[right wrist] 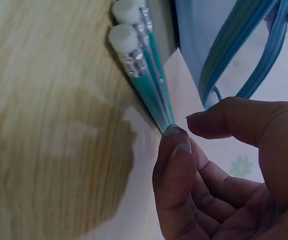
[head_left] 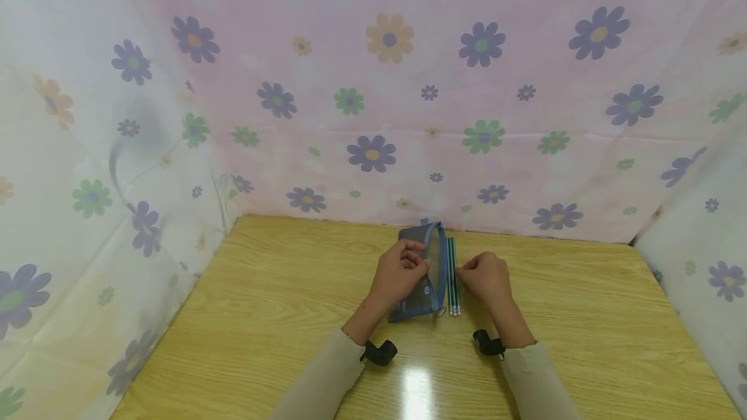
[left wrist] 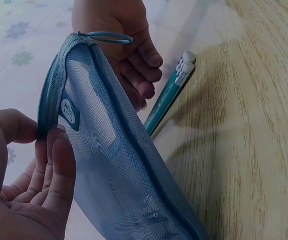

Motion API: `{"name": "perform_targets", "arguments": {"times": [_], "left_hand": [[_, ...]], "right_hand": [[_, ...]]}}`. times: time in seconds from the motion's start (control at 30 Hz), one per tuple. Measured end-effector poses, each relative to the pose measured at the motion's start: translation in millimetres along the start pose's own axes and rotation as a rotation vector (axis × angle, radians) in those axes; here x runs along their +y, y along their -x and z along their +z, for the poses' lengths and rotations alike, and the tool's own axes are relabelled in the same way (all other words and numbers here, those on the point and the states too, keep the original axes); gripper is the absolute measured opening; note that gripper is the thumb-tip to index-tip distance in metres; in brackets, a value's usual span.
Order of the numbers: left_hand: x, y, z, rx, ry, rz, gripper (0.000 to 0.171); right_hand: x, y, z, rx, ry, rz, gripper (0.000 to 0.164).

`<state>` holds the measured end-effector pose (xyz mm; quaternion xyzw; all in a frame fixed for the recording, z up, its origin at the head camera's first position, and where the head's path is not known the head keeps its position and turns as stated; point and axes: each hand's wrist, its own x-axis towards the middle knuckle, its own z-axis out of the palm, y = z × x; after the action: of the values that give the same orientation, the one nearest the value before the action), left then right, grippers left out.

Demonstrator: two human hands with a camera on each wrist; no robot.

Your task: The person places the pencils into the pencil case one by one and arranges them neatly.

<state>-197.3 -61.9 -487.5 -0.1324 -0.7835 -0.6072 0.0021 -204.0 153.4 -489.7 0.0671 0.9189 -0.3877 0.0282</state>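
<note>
A blue mesh zippered pencil case (head_left: 413, 300) lies on the table with its zipper side gaping toward the right. My left hand (head_left: 393, 276) pinches the zippered edge between thumb and fingers; in the left wrist view, a small label (left wrist: 69, 114) sits beside that grip. Three green pencils (head_left: 452, 277) lie side by side along the case's right side, their white erasers (right wrist: 123, 39) toward me. At the pencils, my right hand (head_left: 489, 276) touches them with its fingertips, while the thumb stands apart in the right wrist view.
The wood-grain table (head_left: 280, 290) extends to both sides. A flowered cloth (head_left: 327, 128) rises along the back and sides. Black wrist devices (head_left: 380, 352) are worn at both wrists. A metal ring (left wrist: 106, 37) hangs at the case's near end.
</note>
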Motion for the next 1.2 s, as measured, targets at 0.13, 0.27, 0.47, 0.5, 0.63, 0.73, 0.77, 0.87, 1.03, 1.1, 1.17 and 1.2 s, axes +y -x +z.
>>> {"name": "perform_targets", "arguments": {"times": [0.13,0.27,0.47,0.5,0.63,0.73,0.77,0.87,1.03,1.1,1.17,1.2], "left_hand": [[-2.2,-1.0,0.0,0.001,0.006,0.004,0.03],[-2.0,-0.6,-0.5,0.001,0.008,0.002,0.03],[-0.2,0.8,-1.2,-0.002,-0.004,-0.003,0.029],[-0.2,0.7,-1.2,-0.003,-0.005,-0.003,0.029],[0.3,0.7,-1.2,-0.001,-0.011,-0.005,0.029],[1.1,0.8,-1.2,0.0,-0.013,-0.007,0.029],[1.3,0.8,-1.1,0.0,-0.013,-0.007,0.028],[1.7,0.7,-1.2,0.0,-0.012,-0.011,0.028],[1.7,0.4,-1.5,-0.002,-0.001,-0.012,0.028],[1.8,0.5,-1.6,-0.004,0.001,-0.014,0.028],[2.5,0.7,-1.6,-0.006,-0.004,-0.019,0.028],[2.4,0.7,-1.6,-0.007,-0.004,-0.02,0.028]], "right_hand": [[3.3,-1.0,3.0,0.002,0.035,0.007,0.023],[4.2,-0.4,4.5,0.002,0.063,0.006,0.025],[2.3,1.4,5.3,0.006,0.094,0.02,0.027],[2.3,1.5,5.4,0.007,0.098,0.02,0.027],[2.2,2.3,5.6,0.01,0.105,0.014,0.028],[2.5,2.3,5.9,0.019,0.117,0.016,0.029],[2.7,2.0,6.0,0.023,0.124,0.019,0.03],[2.6,1.3,6.6,0.03,0.141,0.033,0.034],[1.8,0.5,7.2,0.029,0.176,0.053,0.04],[1.7,0.9,7.4,0.032,0.2,0.056,0.039],[1.6,1.3,7.1,0.037,0.224,0.057,0.037],[1.6,1.4,6.8,0.04,0.238,0.06,0.037]]}}
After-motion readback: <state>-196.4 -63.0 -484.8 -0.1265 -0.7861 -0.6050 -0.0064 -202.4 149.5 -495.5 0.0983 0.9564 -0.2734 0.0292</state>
